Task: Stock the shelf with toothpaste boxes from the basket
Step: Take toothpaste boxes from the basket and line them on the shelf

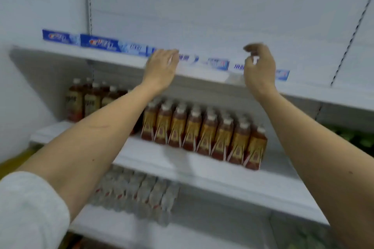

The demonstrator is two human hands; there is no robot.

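Both my grips reach to the top shelf (pixel 113 60). My left hand (pixel 162 66) lies flat with straight fingers on the row of toothpaste boxes (pixel 101 43); my right hand (pixel 260 66) hovers over the row with loosely curled fingers, and I cannot tell whether it pinches anything. I count about five blue-and-white boxes end to end along the back, though blur and my hands hide the joins. On the shelf below stand brown tea bottles (pixel 202 131), roughly eight across the front, more behind. Clear bottles (pixel 137 192) fill the next shelf down.
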